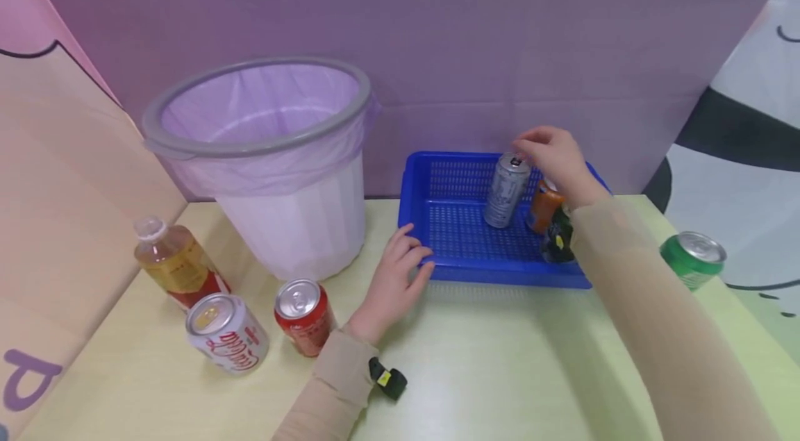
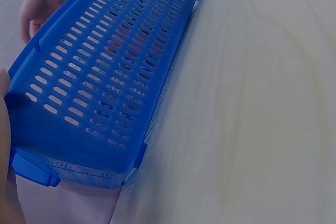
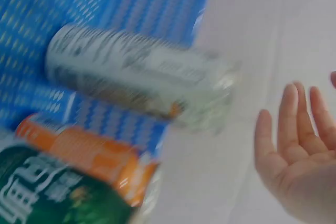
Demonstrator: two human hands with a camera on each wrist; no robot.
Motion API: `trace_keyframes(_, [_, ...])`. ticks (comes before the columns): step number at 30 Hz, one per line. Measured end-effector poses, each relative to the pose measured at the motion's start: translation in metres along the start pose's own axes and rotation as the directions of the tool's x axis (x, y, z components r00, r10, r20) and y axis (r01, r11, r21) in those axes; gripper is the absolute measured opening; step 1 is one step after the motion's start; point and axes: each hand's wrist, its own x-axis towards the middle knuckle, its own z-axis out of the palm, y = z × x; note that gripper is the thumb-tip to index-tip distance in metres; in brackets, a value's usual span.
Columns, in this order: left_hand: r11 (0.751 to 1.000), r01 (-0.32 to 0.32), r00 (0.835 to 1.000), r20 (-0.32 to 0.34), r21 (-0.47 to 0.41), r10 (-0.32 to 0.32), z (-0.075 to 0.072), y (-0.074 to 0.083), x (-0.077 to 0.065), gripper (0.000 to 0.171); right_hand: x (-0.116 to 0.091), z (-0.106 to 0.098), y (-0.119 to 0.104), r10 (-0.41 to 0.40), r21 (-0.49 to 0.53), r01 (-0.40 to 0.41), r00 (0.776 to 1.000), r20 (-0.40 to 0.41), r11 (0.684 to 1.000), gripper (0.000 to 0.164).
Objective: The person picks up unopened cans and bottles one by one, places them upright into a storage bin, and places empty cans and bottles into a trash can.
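A tall silver can [image 1: 505, 191] stands in the blue basket [image 1: 500, 274], toward its back. My right hand [image 1: 553, 160] hovers at the top of this can. In the right wrist view a gap shows between the silver can [image 3: 136, 74] and the right hand [image 3: 304, 156], whose fingers are loosely extended. Beside it stand an orange can [image 1: 546, 208] and a dark green can [image 1: 558, 239], partly hidden by the right forearm. My left hand [image 1: 394, 281] lies with spread, relaxed fingers at the basket's front left corner.
A white bin [image 1: 306, 219] with a purple liner stands left of the basket. In front of it are a red can [image 1: 306, 323], a white Coca-Cola can [image 1: 231, 340] and an amber drink bottle [image 1: 181, 264]. A green can [image 1: 690, 260] stands right of the basket.
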Motion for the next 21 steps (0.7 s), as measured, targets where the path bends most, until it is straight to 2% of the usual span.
trace_keyframes(6, [1.0,-0.001,1.0,-0.001,-0.007,0.001,0.002,0.0,0.002,0.015,-0.021,0.001,-0.016,0.01,0.083,-0.024,0.987,0.159,0.996,0.039])
trace_keyframes(11, [1.0,0.018,0.999,0.027,-0.006,-0.018,0.006,0.003,0.003,0.015,-0.049,0.004,-0.01,0.001,0.119,-0.032,0.968,0.25,0.992,0.041])
trace_keyframes(17, [0.999,0.035,0.999,0.035,-0.019,-0.034,0.007,0.006,0.005,0.015,-0.076,0.011,0.018,-0.076,0.174,0.034,0.967,0.244,0.984,0.029])
trace_keyframes(21, [0.999,0.031,0.999,0.037,-0.011,-0.031,0.007,0.006,0.006,0.015,-0.091,0.016,0.036,-0.117,0.18,0.078,0.969,0.216,0.98,0.029])
